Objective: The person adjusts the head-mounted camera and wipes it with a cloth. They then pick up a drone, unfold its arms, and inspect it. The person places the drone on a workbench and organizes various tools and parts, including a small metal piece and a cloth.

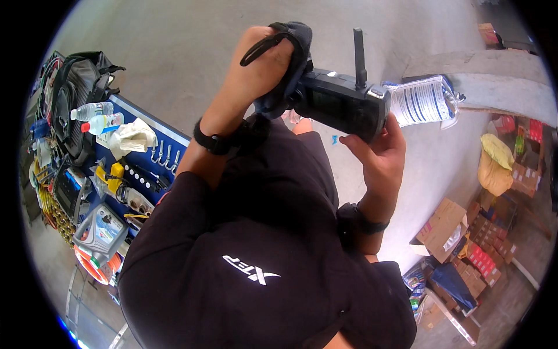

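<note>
In front of my chest I hold a black camcorder [334,104] with a thin black upright piece [359,58] standing up from its right end. My left hand [268,61] is at its left end, with a dark strap passing over the back of the hand; most of these fingers are hidden. My right hand [383,148] grips the lower right corner, thumb below the body and fingers at the end. Each wrist wears a black band. Beyond the camcorder's right end is a white and blue printed plastic bag [421,102].
At left, a blue surface [131,107] carries two plastic bottles [102,118], a pale cloth [133,138], metal hooks [165,157] and a grey jug [102,232]. A black backpack [75,104] lies by its far end. Cardboard boxes [442,230] and a yellow sack [496,166] stand at right.
</note>
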The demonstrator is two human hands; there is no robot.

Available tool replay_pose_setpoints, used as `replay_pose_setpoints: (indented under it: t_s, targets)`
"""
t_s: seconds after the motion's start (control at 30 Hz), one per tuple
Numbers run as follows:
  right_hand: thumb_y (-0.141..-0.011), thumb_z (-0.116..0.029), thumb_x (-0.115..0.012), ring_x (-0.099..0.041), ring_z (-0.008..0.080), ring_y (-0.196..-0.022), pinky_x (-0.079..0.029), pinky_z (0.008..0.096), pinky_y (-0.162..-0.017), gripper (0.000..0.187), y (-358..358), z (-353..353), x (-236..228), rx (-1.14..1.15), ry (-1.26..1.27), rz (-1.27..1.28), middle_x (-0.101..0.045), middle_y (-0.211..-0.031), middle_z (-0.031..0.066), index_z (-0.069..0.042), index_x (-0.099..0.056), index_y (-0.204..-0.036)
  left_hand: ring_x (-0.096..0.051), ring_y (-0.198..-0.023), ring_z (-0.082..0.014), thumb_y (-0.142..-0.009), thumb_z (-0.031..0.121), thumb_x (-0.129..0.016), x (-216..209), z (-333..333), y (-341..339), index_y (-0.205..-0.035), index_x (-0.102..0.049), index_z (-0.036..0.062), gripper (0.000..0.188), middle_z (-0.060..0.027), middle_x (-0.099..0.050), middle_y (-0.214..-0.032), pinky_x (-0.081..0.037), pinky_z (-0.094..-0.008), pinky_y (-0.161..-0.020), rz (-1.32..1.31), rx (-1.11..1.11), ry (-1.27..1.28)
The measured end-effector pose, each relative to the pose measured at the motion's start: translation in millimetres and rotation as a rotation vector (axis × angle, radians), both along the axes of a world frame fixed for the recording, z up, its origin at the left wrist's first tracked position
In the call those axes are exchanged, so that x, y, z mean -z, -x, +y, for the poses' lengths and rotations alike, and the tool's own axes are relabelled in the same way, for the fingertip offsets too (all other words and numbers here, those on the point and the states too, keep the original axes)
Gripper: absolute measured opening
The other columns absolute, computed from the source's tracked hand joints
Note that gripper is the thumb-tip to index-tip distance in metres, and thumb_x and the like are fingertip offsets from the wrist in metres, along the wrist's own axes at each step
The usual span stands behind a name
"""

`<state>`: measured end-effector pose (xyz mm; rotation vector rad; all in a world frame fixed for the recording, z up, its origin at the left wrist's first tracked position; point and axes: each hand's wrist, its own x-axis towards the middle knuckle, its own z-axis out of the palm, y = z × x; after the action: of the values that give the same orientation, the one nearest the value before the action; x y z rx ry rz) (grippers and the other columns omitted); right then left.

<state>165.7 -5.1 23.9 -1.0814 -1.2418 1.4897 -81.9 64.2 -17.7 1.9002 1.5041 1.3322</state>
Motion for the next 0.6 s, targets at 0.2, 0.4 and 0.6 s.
replay_pose_setpoints:
  t_s: [0.2,0.4,0.6]
  targets:
    - [-0.085,0.001,-0.073,-0.068,0.0161,-0.093,-0.062,0.031,-0.078,0.039,-1,2,4,0.08,0.029,-0.049,-0.069,-0.105,0.0112,0.005,-0.059,-0.121,-0.055,-0.062,-0.0169,-0.097,0.019,-0.057,0,-4,-1,-0.085,-0.061,-0.0053,0.028,-0.0139,-0.06,-0.068,-0.048,-0.0319,-0.06,-0.49,0.132,0.212]
    - [-0.089,-0.006,-0.071,-0.07,0.0201,-0.093,-0.064,0.0333,-0.073,0.036,-16,6,11,0.065,0.116,0.131,-0.069,-0.107,0.0126,0.004,-0.06,-0.122,-0.054,-0.067,-0.0109,-0.1,0.036,-0.061,9,-1,8,-0.092,-0.065,-0.0059,0.043,-0.0085,-0.064,-0.071,-0.048,-0.0281,-0.063,-0.592,0.145,0.16]
    - [-0.092,-0.009,-0.07,-0.072,0.0284,-0.095,-0.065,0.0335,-0.071,0.038,-18,10,13,-0.007,0.158,0.279,-0.069,-0.109,0.0193,0.007,-0.057,-0.123,-0.057,-0.067,-0.0101,-0.101,0.035,-0.06,8,-2,9,-0.095,-0.068,-0.0051,0.042,-0.0076,-0.066,-0.073,-0.049,-0.0271,-0.062,-0.634,0.15,0.217]
